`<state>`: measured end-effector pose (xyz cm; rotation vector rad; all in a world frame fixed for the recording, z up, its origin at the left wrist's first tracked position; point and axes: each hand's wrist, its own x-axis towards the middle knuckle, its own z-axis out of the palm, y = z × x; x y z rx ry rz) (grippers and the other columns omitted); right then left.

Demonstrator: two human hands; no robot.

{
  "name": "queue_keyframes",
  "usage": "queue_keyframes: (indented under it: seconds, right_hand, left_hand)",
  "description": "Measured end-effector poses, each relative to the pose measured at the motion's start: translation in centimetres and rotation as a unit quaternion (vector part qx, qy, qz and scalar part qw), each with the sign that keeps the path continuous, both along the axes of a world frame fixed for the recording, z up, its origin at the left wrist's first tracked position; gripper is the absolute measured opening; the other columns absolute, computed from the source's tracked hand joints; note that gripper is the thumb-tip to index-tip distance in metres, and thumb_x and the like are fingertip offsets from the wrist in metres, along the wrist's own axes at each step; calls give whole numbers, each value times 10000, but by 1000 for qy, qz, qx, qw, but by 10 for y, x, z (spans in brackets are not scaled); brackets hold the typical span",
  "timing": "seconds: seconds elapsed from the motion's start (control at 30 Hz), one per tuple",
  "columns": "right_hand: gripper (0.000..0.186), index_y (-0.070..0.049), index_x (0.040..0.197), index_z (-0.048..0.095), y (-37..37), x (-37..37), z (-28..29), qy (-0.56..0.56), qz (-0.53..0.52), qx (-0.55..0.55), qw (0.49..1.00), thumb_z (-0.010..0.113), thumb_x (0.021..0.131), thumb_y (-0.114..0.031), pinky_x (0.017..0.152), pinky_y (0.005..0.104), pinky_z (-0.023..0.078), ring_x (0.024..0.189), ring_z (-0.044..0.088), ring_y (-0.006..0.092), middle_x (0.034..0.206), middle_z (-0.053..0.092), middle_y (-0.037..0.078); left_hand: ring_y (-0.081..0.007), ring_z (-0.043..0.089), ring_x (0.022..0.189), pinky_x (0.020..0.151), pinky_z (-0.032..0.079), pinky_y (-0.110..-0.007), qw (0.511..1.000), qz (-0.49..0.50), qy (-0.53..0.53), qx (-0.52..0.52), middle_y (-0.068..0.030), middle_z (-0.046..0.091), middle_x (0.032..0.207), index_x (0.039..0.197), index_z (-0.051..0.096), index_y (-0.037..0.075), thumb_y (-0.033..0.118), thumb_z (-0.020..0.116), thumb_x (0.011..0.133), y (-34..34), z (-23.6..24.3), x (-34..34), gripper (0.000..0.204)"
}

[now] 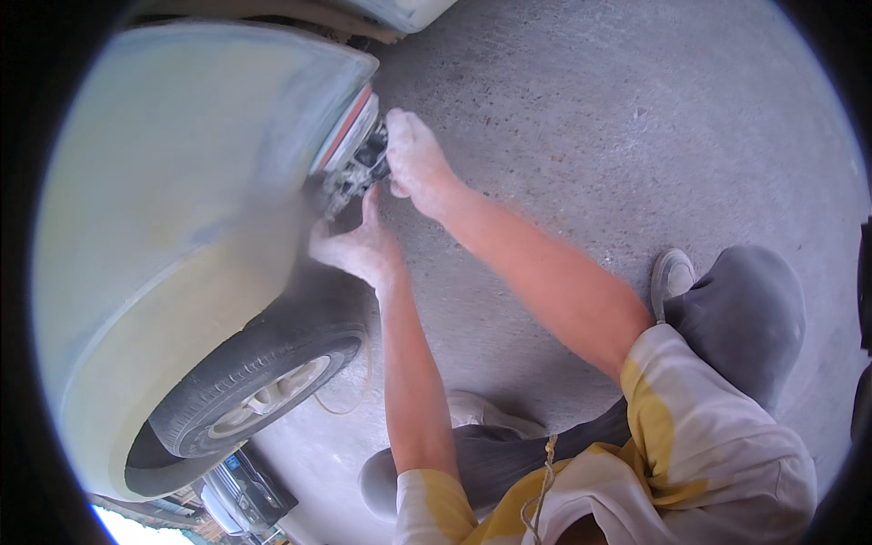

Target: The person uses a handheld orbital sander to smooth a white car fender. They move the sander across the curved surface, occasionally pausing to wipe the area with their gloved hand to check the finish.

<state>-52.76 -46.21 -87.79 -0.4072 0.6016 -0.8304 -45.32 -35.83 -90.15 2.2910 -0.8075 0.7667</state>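
A dusty power sander (356, 165) with a dark body and a flat, pale pad edged in red lies against the lower edge of a pale car panel (195, 136). The panel is dull, with yellowish and blue-grey patches. My right hand (416, 156), white with dust, is closed around the outer side of the sander's body. Lower down, my left hand (359, 247) grips the sander's near end, thumb pointing up along it and fingers curled toward the panel. Part of those fingers is blurred. The pad's working face is hidden against the panel.
Below the panel, a car wheel (272, 395) with a black tire sits in its arch. A thin pale cord or hose (368, 377) curves beside it over the grey concrete floor (581, 136). Another vehicle (241, 490) shows at the lower left. My bent knees are close by.
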Motion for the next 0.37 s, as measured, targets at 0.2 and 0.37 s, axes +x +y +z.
queue_keyframes:
  seconds: [0.2, 0.37]
  right_hand:
    - [311, -128, 1098, 543, 31, 29, -7, -53, 59, -4, 997, 419, 1038, -407, 385, 253, 267, 506, 393, 84, 755, 463, -6]
    - [333, -132, 1092, 549, 10, 26, -21, -95, 146, -31, 984, 440, 1027, -440, 386, 265, 276, 500, 407, 89, 749, 488, 2]
  left_hand:
    - [-331, 534, 1015, 898, 459, -451, 999, 21, 40, -9, -192, 520, 1033, 1106, 457, -114, 447, 938, 673, 41, 11, 23, 857]
    - [-361, 597, 996, 893, 513, -466, 994, 69, 78, 44, -226, 568, 1073, 1156, 457, -123, 443, 890, 747, 46, 11, 22, 822]
